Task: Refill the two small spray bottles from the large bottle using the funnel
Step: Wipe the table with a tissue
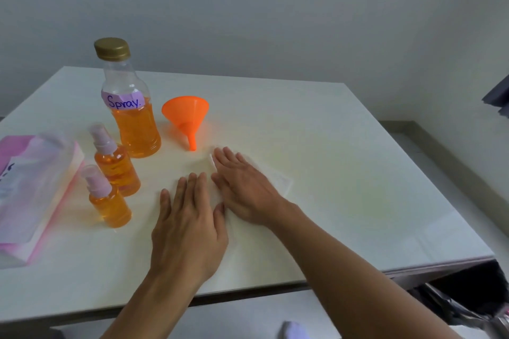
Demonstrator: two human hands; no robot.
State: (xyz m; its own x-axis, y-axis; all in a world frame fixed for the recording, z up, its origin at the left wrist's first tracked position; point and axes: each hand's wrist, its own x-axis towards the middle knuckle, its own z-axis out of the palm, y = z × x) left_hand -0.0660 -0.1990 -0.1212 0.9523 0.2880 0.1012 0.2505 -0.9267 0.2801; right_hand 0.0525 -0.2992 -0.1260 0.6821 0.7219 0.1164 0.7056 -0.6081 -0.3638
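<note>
The funnel (187, 115) lies on its side at eleven o'clock of our right hand (242, 187), near its fingertips. At eleven o'clock of our left hand (190, 223) stands the large bottle (129, 113), labelled "Spray."; at ten, the far spray bottle (115, 165) and the near spray bottle (108, 201). We press both hands flat, fingers straight, on a tissue (281, 181) on the desk (358, 173).

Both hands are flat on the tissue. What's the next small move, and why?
Probably gather up the tissue with the right hand: the near spray bottle and far spray bottle look full with tops on, the large bottle is capped, and the funnel lies on its side, so pouring seems done.
</note>
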